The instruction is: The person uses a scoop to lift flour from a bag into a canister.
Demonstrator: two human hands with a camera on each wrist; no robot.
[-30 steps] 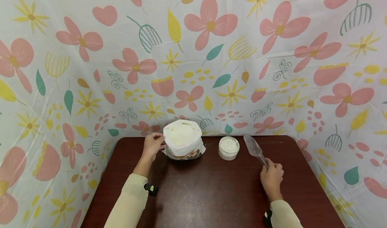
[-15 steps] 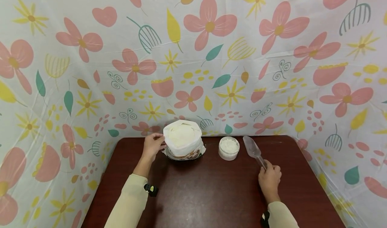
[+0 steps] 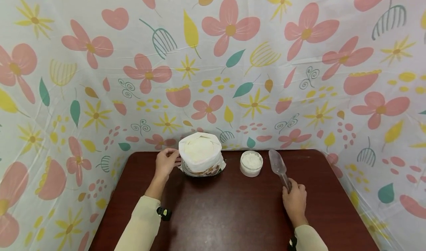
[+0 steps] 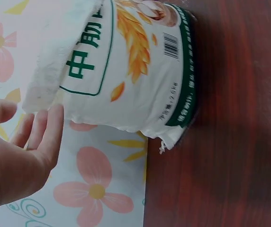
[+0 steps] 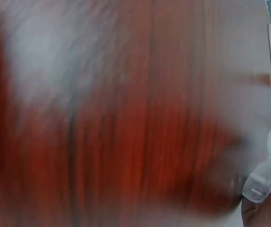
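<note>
A white flour bag (image 3: 199, 164) stands with its top rolled open at the back of the table, pale powder inside. In the left wrist view the flour bag (image 4: 140, 80) shows a green band and wheat print. My left hand (image 3: 164, 165) is at its left side, fingertips by the rolled rim, thumb apart from them; whether they touch the bag I cannot tell. My right hand (image 3: 295, 201) grips the handle of a clear scoop (image 3: 277, 163), blade pointing to the back. In the right wrist view only part of the scoop (image 5: 261, 184) shows.
A clear round jar (image 3: 251, 164) full of white powder stands between the bag and the scoop. The dark red table (image 3: 226, 214) ends at the back against a flower-print curtain (image 3: 216, 77).
My left hand has drifted slightly left from the bag's rim. The right hand, still holding the scoop, has moved a little left and toward me.
</note>
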